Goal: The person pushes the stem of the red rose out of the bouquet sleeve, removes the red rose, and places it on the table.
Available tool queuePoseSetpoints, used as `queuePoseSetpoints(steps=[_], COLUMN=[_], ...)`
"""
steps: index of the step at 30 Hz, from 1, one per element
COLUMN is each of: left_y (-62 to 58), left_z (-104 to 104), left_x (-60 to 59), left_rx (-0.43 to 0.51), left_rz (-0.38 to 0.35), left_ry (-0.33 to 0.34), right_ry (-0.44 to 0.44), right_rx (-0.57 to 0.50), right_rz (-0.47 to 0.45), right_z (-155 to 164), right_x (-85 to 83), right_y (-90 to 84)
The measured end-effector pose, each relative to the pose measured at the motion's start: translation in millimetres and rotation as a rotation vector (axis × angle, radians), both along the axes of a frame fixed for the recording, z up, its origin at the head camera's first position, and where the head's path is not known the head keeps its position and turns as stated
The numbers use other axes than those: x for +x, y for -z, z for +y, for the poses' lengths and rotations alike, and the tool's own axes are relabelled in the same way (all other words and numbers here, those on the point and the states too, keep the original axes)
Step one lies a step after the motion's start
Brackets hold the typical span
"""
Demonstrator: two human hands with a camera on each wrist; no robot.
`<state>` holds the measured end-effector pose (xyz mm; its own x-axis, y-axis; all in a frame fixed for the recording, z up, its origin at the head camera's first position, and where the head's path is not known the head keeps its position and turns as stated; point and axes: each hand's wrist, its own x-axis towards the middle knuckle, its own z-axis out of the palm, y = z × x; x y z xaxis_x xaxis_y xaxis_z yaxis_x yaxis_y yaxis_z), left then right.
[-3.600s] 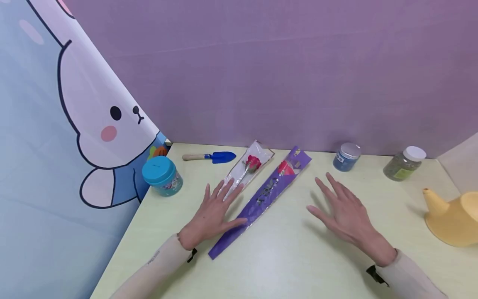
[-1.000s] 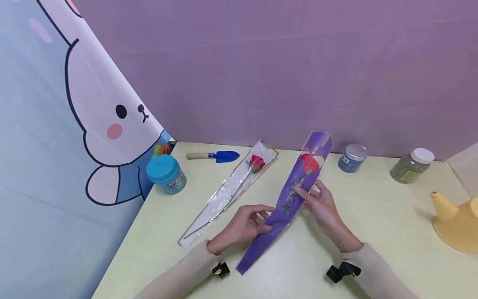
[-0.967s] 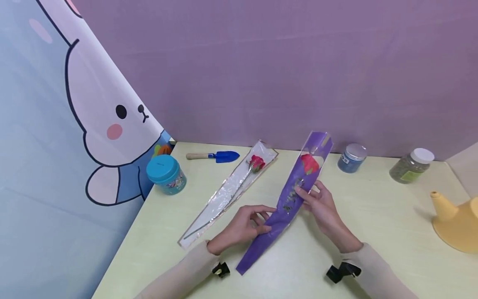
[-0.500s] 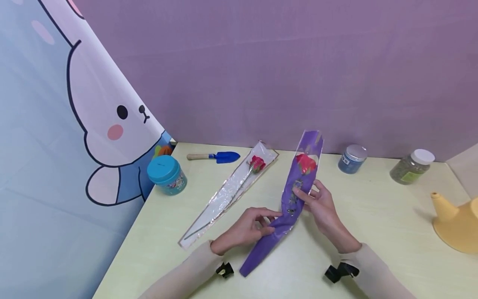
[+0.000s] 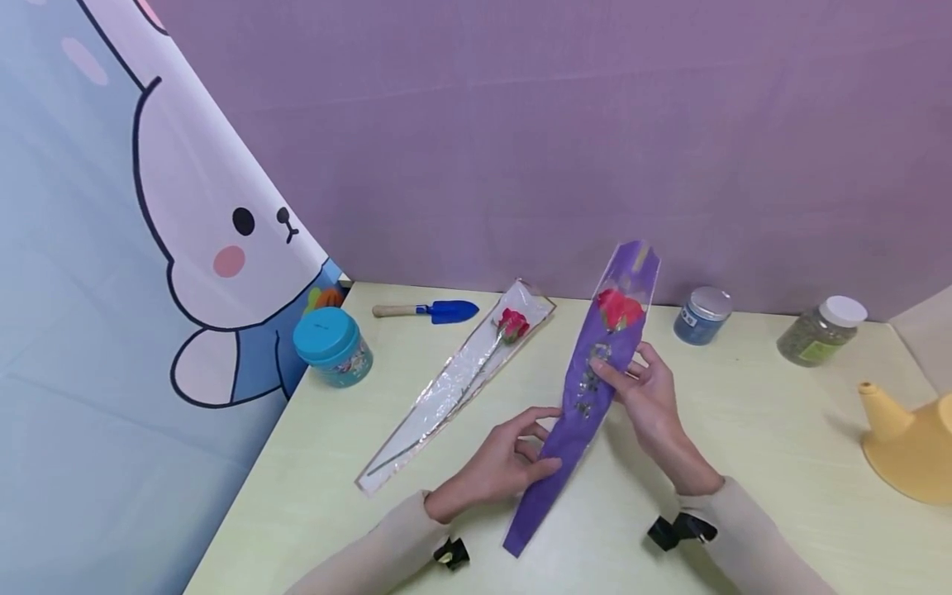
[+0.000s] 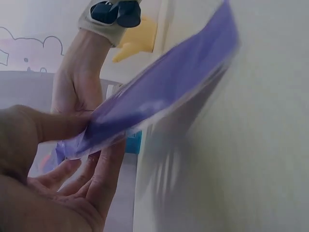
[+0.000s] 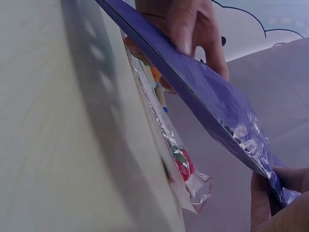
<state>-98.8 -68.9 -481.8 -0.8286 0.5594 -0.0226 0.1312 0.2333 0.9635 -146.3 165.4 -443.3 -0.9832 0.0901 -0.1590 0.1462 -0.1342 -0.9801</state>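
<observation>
Both hands hold a red rose in a long purple sleeve, tilted with its bloom toward the back. The left hand pinches the lower part, thumb on the front face. Higher up, the right hand grips the right edge, its thumb over the silvery print and its fingers behind. In the right wrist view the purple sleeve slants above the table and casts a shadow on it. A second red rose in a clear and white sleeve lies flat, left of the hands.
Along the back stand a turquoise-lidded jar, a small trowel with a wooden handle, a blue jar and a white-capped jar. A yellow watering can is at the right. A purple cloth hangs behind the table.
The hands have picked up the purple-sleeved rose from the table. In the last half second it has risen slightly and straightened from a bend, its lower end shifting right.
</observation>
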Motion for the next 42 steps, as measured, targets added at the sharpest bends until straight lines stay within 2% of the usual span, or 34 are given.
queuePoseSetpoints(steps=[6,10,15,20,32,36,42], left_y=[-1.7,-2.9,-6.1,-6.0,-3.0,-3.5,-3.0], left_z=[0.4,1.6,5.3,8.4,19.1,23.9,31.6], left_x=[6.6,7.9,8.0,9.4,13.2,13.7,14.4], left_rx=[0.022,0.042,0.074,0.086,0.151,0.158,0.191], left_rz=[-0.024,-0.01,-0.002,0.008,-0.011,-0.006,-0.003], left_ry=[-0.016,-0.021,-0.024,-0.053,-0.092,-0.109,-0.139], right_ry=[0.05,0.069,0.088,0.098,0.124,0.13,0.125], right_rx=[-0.043,-0.071,-0.097,-0.116,-0.034,-0.029,0.039], right_rz=[0.037,0.075,0.103,0.122,0.158,0.171,0.191], right_z=[7.3,11.0,12.3,11.9,12.5,13.1,11.8], right_x=[-6.2,-11.2,-15.8,-17.5,-16.6,-16.5,-16.6], right_y=[-13.5,-22.0,-27.2,-30.0,-31.9,-29.6,-23.5])
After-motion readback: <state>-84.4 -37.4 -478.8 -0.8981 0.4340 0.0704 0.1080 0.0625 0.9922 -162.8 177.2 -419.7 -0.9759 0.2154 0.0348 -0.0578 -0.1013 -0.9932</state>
